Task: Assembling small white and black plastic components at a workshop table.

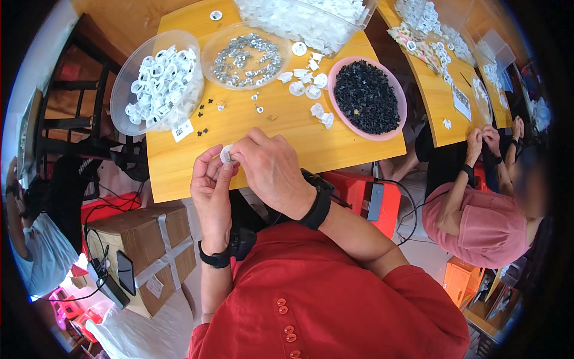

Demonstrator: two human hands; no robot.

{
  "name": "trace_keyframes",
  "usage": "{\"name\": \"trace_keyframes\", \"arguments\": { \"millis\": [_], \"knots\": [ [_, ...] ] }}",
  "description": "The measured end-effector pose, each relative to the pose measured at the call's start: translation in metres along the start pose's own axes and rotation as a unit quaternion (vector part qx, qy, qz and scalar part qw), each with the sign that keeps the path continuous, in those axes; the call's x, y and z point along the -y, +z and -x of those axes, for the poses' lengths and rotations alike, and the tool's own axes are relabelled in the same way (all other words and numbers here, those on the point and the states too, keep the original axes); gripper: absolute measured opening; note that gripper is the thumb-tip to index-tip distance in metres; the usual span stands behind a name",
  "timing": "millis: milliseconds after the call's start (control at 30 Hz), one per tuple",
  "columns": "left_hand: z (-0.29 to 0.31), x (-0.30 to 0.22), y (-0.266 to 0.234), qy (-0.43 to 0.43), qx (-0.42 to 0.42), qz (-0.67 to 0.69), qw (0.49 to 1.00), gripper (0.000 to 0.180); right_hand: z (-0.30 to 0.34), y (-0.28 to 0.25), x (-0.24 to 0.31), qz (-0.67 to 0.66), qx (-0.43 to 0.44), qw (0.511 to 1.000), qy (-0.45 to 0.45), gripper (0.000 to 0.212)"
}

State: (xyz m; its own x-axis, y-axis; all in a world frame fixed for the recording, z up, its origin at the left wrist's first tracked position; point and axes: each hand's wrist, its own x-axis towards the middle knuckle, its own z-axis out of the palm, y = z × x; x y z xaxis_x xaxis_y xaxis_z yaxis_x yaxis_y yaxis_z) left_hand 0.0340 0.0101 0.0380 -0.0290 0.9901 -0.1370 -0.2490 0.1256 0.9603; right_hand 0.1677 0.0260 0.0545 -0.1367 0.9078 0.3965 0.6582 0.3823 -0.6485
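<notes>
Over the table's near edge, my left hand (210, 182) pinches a small white round plastic piece (226, 154) between thumb and fingers. My right hand (269, 170) is closed against the same piece, its fingertips pressed to the right edge; whether they also hold something tiny is hidden. Just beyond my hands lie a few small black parts (201, 115) and small metal parts (259, 109). Several white round plastic parts (297, 88) lie on the table to the right, beside a pink bowl (402, 113) of small black pieces (366, 96).
On the yellow table (173, 173) stand a clear tub (116, 99) of white parts, a shallow clear dish (206, 57) of metal parts and a large clear bin (365, 18). A cardboard box (158, 239) is at left, a red stool (388, 209) at right. Another person (478, 227) works at the right.
</notes>
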Motion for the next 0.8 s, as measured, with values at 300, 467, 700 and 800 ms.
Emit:
{"name": "trace_keyframes", "arguments": {
  "millis": [300,467,700,800],
  "knots": [
    [-0.0004,0.0012,-0.0008,0.013,-0.004,-0.019,1.0,0.032,0.0009,0.0021,0.0003,0.001,-0.004,1.0,0.004,0.002],
    [0.0,0.0014,-0.0031,-0.046,-0.018,0.039,0.998,0.032,-0.0008,0.0041,0.0032,-0.025,-0.04,0.999,0.01,0.002],
    [0.0008,-0.0009,-0.0057,-0.063,-0.031,0.077,0.995,0.032,0.0005,0.005,0.0028,-0.025,-0.008,1.0,-0.011,0.006],
    [0.0018,-0.0004,-0.0054,-0.059,-0.032,0.068,0.995,0.032,0.0015,0.0069,0.0029,-0.005,-0.001,1.0,-0.02,0.006]
  ]
}}
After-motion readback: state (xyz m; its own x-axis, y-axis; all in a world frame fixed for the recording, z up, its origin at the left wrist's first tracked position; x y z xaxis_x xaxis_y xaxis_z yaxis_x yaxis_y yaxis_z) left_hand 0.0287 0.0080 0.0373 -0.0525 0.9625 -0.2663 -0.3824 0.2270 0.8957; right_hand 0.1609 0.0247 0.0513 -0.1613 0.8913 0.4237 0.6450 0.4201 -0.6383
